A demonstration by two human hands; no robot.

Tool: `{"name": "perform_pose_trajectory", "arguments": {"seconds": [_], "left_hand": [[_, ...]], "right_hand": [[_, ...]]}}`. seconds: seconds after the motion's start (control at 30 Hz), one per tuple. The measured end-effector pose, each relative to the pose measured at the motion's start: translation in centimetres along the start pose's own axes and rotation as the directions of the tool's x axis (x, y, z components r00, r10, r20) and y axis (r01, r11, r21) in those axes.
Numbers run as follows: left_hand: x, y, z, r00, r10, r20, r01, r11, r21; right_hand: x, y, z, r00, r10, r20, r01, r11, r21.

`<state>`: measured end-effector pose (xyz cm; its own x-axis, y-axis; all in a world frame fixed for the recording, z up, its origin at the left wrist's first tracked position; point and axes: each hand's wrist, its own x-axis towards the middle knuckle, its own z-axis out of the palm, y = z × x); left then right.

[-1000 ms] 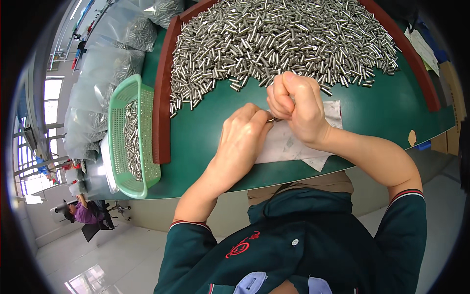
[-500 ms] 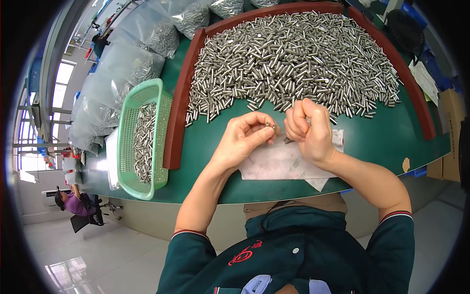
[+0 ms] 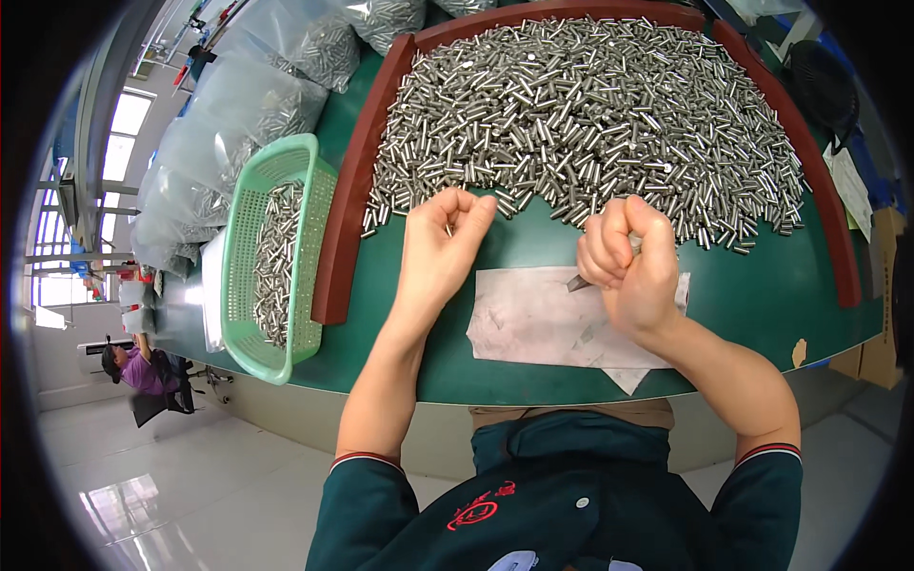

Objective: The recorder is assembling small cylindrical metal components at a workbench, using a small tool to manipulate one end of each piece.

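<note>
Hundreds of short metal pins (image 3: 571, 114) lie in a wide heap on the green table. At the heap's near edge is my left hand (image 3: 440, 243), its fingers curled and thumb against the forefinger; a small glint shows inside, but what it holds is unclear. My right hand (image 3: 628, 262) is closed in a fist above a stained whitish cloth (image 3: 533, 319). Out of the fist's left side pokes the dark, flat tip of a small tool (image 3: 577, 283); the rest of it is hidden by the fingers.
Dark red rails (image 3: 348, 209) border the heap on the left, back and right. A light green plastic basket (image 3: 309, 238) with more pins stands left of the rail. Clear bags of pins (image 3: 257, 105) line the far left. A seated person (image 3: 143, 366) is in the background.
My hands were close together over the cloth and are now apart. The left has moved left and away to the heap's edge; the right is still a fist, slightly farther right.
</note>
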<state>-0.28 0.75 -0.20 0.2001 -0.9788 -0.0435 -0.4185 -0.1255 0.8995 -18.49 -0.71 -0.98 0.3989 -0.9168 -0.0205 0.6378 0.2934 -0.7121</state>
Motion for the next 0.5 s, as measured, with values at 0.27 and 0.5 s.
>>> {"name": "perform_pose_trajectory", "arguments": {"seconds": [0.27, 0.5], "left_hand": [[0.8, -0.4, 2.2, 0.929, 0.357, -0.096, -0.203, 0.709, 0.675], [0.9, 0.2, 1.2, 0.982, 0.182, -0.045, -0.117, 0.782, 0.613]], "right_hand": [[0.1, -0.2, 0.2, 1.0, -0.008, -0.016, 0.008, 1.0, -0.022], [0.0, -0.2, 0.0, 1.0, 0.008, 0.018, -0.006, 0.996, -0.088]]}}
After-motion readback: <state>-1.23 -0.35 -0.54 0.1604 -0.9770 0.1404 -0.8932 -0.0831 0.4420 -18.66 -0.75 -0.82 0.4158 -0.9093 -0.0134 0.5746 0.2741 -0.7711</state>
